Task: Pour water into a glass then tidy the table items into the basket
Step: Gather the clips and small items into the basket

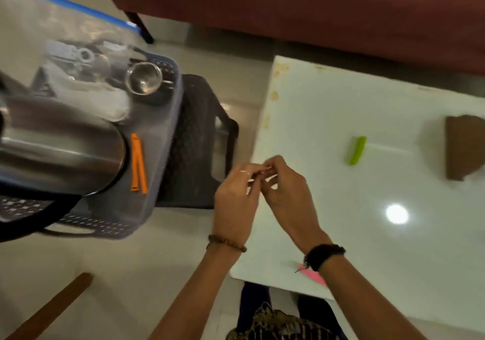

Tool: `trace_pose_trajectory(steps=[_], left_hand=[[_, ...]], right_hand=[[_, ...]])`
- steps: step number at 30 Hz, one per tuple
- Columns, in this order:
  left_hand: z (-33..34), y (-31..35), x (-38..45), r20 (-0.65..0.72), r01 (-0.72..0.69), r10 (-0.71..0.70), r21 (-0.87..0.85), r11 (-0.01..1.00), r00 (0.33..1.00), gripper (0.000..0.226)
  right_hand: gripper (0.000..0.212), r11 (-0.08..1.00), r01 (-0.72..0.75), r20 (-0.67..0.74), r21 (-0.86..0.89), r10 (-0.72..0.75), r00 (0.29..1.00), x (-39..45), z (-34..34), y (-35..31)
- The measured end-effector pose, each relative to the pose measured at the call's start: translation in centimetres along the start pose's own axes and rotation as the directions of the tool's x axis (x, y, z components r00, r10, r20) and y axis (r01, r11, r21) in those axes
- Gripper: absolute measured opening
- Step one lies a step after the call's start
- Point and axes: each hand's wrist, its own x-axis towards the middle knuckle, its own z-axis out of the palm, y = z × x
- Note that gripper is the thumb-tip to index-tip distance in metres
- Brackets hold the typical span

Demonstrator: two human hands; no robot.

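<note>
The person's two hands meet just over the near-left edge of the white table (367,155). The left hand (236,198) and the right hand (284,195) have their fingertips curled toward each other and pinched together around something small and thin; blur hides what it is, though a pale sliver shows between the fingers. A ring sits on a left finger, a brown bead bracelet (227,243) circles the left wrist, and a black band (324,254) circles the right wrist.

To the left of the table, a grey perforated basket (157,155) rests on a dark plastic stool (202,142). Inside the basket, a steel kettle (60,145) lies at the near left, with an orange clip (138,163) just beside its right side. Farther back in the basket stands a clear glass (143,78), and behind that a clear zip bag with a blue seal (65,32) leans up out of it, holding dark items too blurred to name.

On the table, a green clip (355,150) lies right of the hands, well apart from them. A brown cardboard piece (463,146) lies at the right edge. A pink paper scrap (313,276) sits at the table's near edge, partly under the right wrist. A maroon sofa (315,6) runs along the far side.
</note>
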Motion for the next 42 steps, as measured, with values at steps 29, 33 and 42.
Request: trace_pose_trajectory(steps=[29, 33, 42], left_hand=[[18.5, 3.0, 1.5, 0.254, -0.152, 0.093, 0.221, 0.963, 0.963, 0.014], [12.5, 3.3, -0.1, 0.099, -0.057, 0.049, 0.08, 0.995, 0.994, 0.011], [-6.1, 0.7, 1.7, -0.3, 0.15, -0.119, 0.08, 0.986, 0.946, 0.032]], right_hand=[[0.017, 0.975, -0.217, 0.114, -0.048, 0.221, 0.968, -9.4, -7.3, 18.1], [0.008, 0.857, -0.368, -0.009, 0.361, 0.398, 0.917, -6.4, -7.9, 13.7], [0.019, 0.765, -0.197, 0.101, 0.613, 0.171, 0.98, 1.9, 0.0, -4.0]])
